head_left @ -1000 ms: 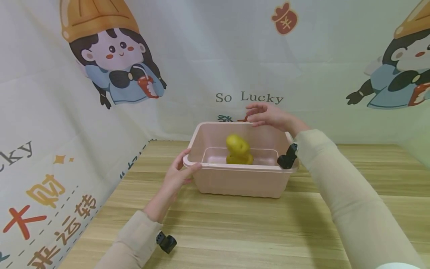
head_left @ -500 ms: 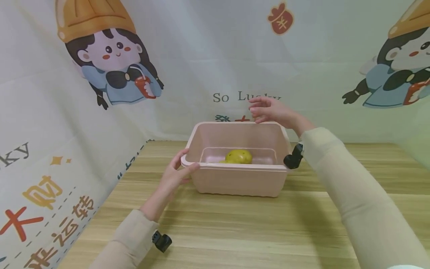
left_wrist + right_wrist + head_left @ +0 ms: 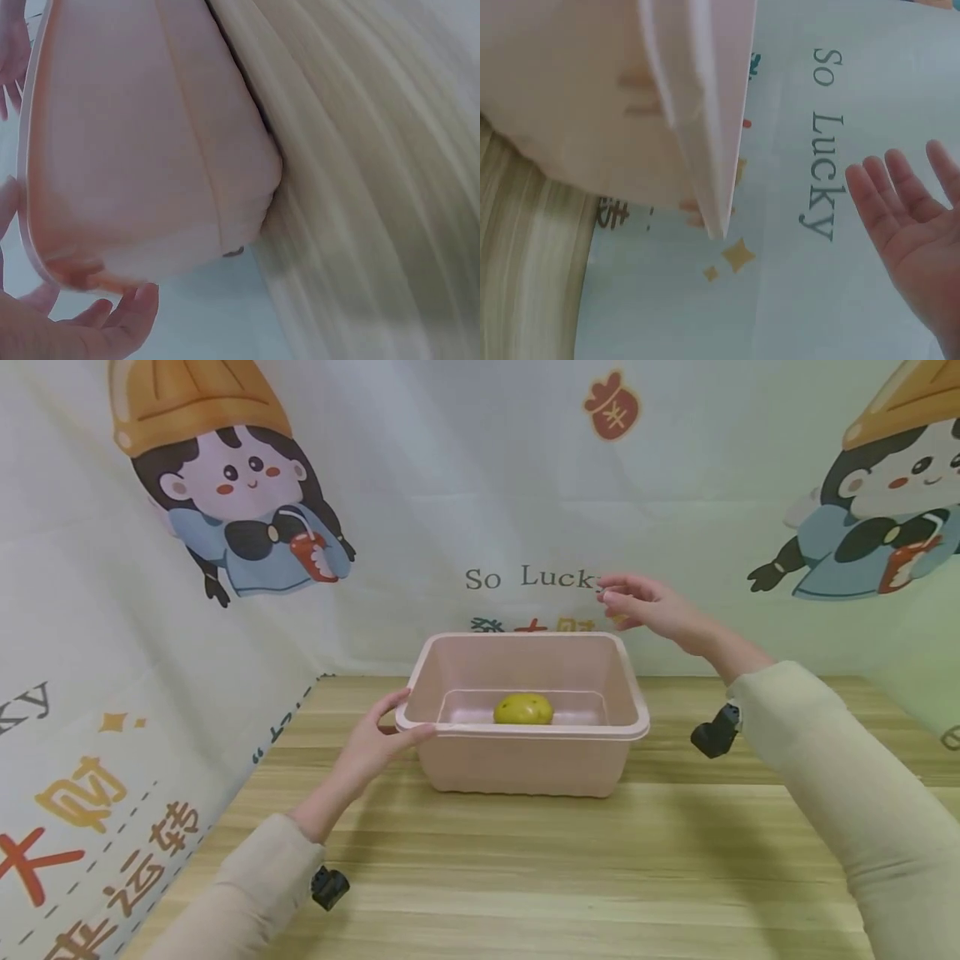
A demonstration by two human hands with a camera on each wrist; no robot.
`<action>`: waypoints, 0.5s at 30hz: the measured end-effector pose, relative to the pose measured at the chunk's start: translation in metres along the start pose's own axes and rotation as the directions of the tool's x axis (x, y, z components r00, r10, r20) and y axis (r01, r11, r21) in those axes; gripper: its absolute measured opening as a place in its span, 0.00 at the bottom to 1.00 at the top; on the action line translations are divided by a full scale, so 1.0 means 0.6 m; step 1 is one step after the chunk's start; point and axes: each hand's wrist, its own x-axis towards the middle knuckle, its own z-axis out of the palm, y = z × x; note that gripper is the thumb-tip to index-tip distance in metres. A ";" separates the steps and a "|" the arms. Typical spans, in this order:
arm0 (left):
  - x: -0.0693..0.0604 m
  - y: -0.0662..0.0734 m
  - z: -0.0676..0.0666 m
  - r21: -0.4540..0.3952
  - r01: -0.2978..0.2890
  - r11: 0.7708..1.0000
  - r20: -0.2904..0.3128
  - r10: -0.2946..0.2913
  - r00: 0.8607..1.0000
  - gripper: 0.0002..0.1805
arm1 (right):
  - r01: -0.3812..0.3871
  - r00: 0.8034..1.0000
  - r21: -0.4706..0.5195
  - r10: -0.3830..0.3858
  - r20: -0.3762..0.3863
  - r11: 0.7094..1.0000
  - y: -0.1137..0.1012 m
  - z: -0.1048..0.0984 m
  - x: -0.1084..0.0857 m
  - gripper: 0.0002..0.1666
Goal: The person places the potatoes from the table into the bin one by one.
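Note:
A pale pink plastic basin (image 3: 525, 767) stands on the table, its front wall toward me. My left hand (image 3: 372, 742) holds the basin's left front corner, thumb on the front rim and fingers at the left side; the left wrist view shows these fingers (image 3: 124, 322) around the corner. Inside lies a yellow potato (image 3: 523, 708) with dark spots, its lower part hidden by the front wall. Above and beyond the basin's right back corner, my right hand (image 3: 660, 610) hovers with relaxed fingers, touching nothing. In the right wrist view its palm (image 3: 930, 255) shows bare.
The wood-grain table (image 3: 525, 868) stretches in front of the basin and to both sides. A printed cloth (image 3: 420, 527) hangs close behind the basin, and another stretch of it runs along the left. Small black cameras (image 3: 716, 732) sit on both wrists.
One second ago a yellow potato was in mid-air above another in the basin; it has dropped in, and only one shows now. My right hand has moved right, away from the basin; my left stays.

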 end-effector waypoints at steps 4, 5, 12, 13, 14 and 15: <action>-0.003 -0.003 -0.016 0.064 -0.032 0.997 0.005 0.032 0.999 0.45 | -0.022 0.999 -0.057 0.020 -0.028 0.998 0.008 -0.014 -0.030 0.31; -0.004 -0.005 -0.020 0.082 -0.037 0.996 0.006 0.037 0.999 0.45 | -0.030 0.999 -0.072 0.028 -0.032 0.997 0.011 -0.017 -0.037 0.31; -0.016 -0.018 -0.052 0.271 -0.083 0.959 -0.023 0.092 0.995 0.51 | -0.031 0.999 -0.201 0.023 -0.045 0.979 0.042 -0.027 -0.090 0.31; -0.017 -0.020 -0.055 0.303 -0.088 0.949 -0.028 0.102 0.994 0.51 | -0.029 0.999 -0.215 0.020 -0.041 0.976 0.047 -0.027 -0.097 0.32; -0.018 -0.021 -0.058 0.334 -0.094 0.938 -0.032 0.111 0.993 0.52 | -0.020 0.999 -0.235 0.012 -0.037 0.972 0.050 -0.027 -0.103 0.32; -0.019 -0.023 -0.061 0.364 -0.095 0.927 -0.036 0.116 0.993 0.52 | -0.011 0.999 -0.254 0.002 -0.035 0.967 0.053 -0.026 -0.109 0.33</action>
